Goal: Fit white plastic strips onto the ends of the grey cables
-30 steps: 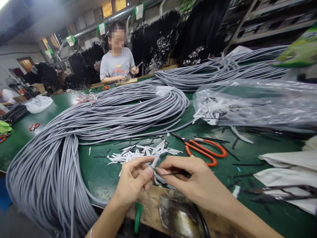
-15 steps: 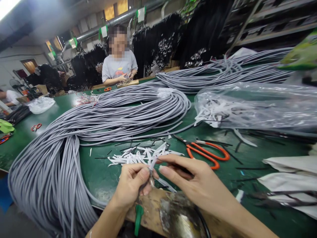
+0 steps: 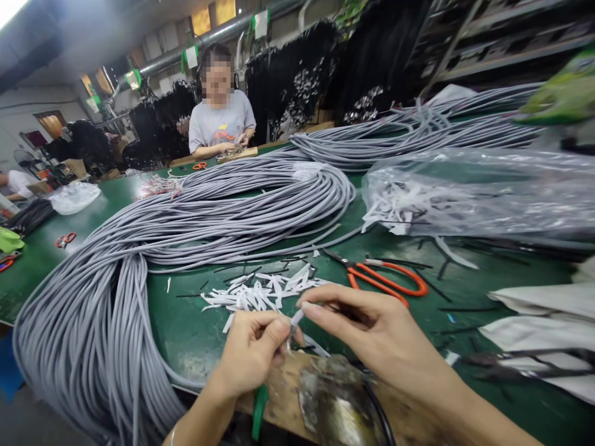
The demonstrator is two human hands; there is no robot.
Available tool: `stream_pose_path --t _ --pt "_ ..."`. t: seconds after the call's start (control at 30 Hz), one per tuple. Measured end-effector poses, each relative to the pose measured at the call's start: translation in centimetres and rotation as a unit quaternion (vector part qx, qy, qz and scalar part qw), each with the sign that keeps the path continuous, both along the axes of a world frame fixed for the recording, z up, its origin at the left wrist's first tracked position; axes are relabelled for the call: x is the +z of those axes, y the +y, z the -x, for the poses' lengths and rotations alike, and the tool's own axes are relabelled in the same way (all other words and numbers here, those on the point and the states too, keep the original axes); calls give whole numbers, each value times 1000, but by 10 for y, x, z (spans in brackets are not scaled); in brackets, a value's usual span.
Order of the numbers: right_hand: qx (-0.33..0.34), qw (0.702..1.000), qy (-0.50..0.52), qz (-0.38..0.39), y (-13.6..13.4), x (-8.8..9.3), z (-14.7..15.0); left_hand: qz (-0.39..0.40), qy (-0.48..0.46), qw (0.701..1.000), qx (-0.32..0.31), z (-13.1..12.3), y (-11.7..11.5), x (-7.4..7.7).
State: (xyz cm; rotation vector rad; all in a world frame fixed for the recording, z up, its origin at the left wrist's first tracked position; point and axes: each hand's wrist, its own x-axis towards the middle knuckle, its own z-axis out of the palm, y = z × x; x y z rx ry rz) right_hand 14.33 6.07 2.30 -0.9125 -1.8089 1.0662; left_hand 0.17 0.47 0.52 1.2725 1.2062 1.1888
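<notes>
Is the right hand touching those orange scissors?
Cannot tell: in the head view, the right hand overlaps one handle of the scissors, hiding any gap.

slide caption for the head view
Left hand and right hand pinch a small whitish piece near orange-handled scissors, white strips and looped gray cables on a green table.

At six o'clock, the pale strip looks smooth, the wooden board rough. At eight, the tabletop gleams; at nine, gray cables look plastic-sheathed, satiny. At three, a plastic bag shines; at four, white cloth looks matt.
</notes>
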Motion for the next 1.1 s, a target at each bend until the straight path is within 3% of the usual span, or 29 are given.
stream_pose_path --t 0.1,0.2,0.37,0.43,0.57,0.7,0.77,0.83,0.9,1.03,1.1 --pt "-14 998 -29 -53 0 1 1 -135 214 963 92 -2 -2 -2" --pt "-15 996 -64 -64 -1 2 0 -191 300 928 107 -4 -3 -5" --pt "10 993 -77 84 7 4 -2 -215 371 900 75 -8 -5 -9" --pt "19 989 -53 140 12 1 -2 -218 358 905 66 -8 -5 -7" --pt "27 984 14 177 16 -3 -1 -178 238 953 57 -3 -4 -1" --pt "133 984 56 107 13 1 -3 -81 90 993 8 3 -2 0" --pt "195 979 27 55 11 3 -3 -41 21 999 -20 6 -1 -1" --pt "214 976 -2 22 9 5 -4 -22 -11 999 -40 6 -1 -2" --pt "182 983 -16 -1 8 4 -3 -26 13 999 -43 5 -1 -3" --pt "71 996 -60 -6 10 2 -4 -121 183 975 23 -1 -4 -4" --pt "87 992 -83 30 13 2 -5 -165 236 957 31 -3 -6 -4"
